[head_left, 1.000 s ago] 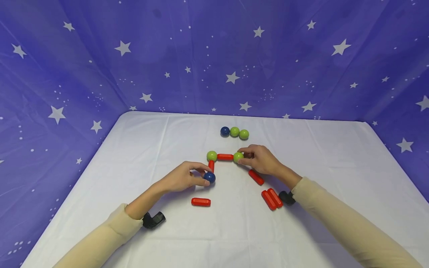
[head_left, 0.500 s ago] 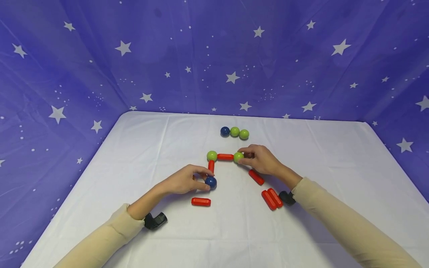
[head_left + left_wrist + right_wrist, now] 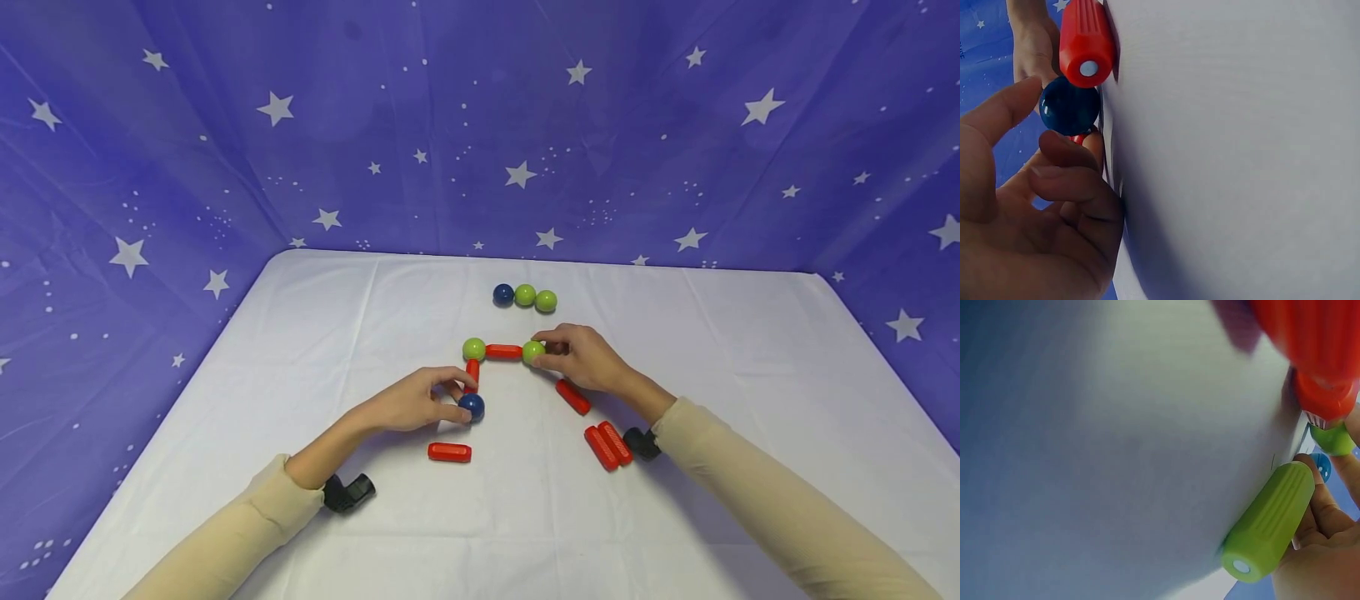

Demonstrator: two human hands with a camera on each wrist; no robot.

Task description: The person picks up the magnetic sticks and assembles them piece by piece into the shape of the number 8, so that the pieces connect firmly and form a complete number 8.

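My left hand [image 3: 412, 400] pinches a dark blue ball [image 3: 472, 407] between thumb and fingers, low over the white table. The ball meets the near end of a red magnetic rod [image 3: 472, 375], whose far end joins a green ball [image 3: 474, 349]. From that corner a second red rod [image 3: 504, 352] runs right to another green ball [image 3: 533, 352]. My right hand [image 3: 587, 358] holds this one with thumb and fingertips. In the left wrist view, the blue ball [image 3: 1069, 106] shows between thumb and curled fingers, partly behind a loose red rod [image 3: 1087, 47].
A loose red rod [image 3: 450, 452] lies near my left hand. Another red rod [image 3: 573, 397] and a red pair [image 3: 608, 445] lie by my right forearm. Behind stand a blue ball [image 3: 503, 294] and two green balls [image 3: 536, 297]. A green rod [image 3: 1269, 522] lies beside my right hand.
My left hand has drawn the blue ball slightly toward me, then a touch back, uncovering more of the red rod. The right hand and its green ball stay still.
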